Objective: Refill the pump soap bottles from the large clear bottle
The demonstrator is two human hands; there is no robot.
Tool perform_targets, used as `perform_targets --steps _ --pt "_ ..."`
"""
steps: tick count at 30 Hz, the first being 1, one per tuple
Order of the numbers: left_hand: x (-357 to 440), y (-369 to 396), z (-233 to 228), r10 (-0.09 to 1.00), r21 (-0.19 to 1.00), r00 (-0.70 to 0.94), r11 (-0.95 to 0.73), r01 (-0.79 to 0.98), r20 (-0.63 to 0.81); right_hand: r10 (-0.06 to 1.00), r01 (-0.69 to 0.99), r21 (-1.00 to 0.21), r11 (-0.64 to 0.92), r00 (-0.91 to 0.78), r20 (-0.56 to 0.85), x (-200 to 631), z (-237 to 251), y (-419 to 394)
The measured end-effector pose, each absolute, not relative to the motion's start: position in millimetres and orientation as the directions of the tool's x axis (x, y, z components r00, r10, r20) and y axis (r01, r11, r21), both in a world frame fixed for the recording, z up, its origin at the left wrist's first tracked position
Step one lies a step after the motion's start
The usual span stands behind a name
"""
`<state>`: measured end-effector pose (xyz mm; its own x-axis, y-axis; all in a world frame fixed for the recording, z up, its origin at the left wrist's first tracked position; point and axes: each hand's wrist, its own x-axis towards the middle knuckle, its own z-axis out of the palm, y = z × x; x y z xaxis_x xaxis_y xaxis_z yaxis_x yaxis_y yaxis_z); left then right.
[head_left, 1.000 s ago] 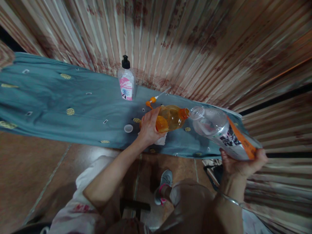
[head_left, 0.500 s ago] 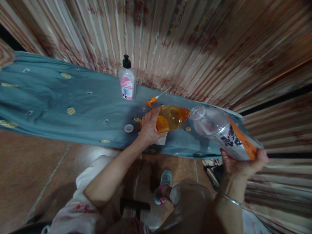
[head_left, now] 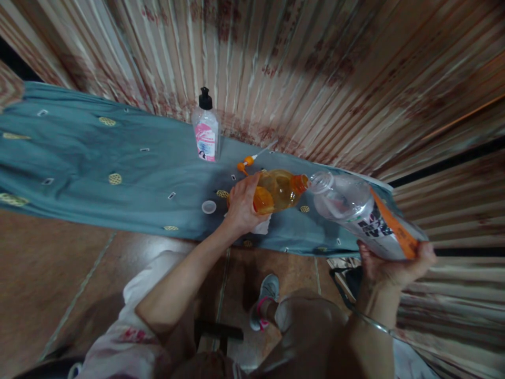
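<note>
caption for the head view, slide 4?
Left hand steadies an orange bottle on the blue cloth while right hand tips a clear bottle mouth to mouth.

You can see big dark letters on the white and orange label of the clear plastic bottle (head_left: 357, 213), the one tipped toward the orange bottle (head_left: 278, 189), but the curve hides too much to make a word. Behind the orange bottle, the pump bottle (head_left: 205, 134) has a pink and white label with a small picture; its writing is too tiny to read.
</note>
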<state>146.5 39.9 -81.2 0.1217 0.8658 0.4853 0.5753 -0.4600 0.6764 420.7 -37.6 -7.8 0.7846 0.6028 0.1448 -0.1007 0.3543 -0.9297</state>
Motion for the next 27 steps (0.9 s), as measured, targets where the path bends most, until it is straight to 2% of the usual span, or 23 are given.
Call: perform_targets --steps 27 --pt "147.0 38.5 -75.3 0.875 0.683 0.122 -0.446 0.578 0.468 0.619 -0.139 -0.916 0.377 0.773 0.138 425.1 -9.0 -37.5"
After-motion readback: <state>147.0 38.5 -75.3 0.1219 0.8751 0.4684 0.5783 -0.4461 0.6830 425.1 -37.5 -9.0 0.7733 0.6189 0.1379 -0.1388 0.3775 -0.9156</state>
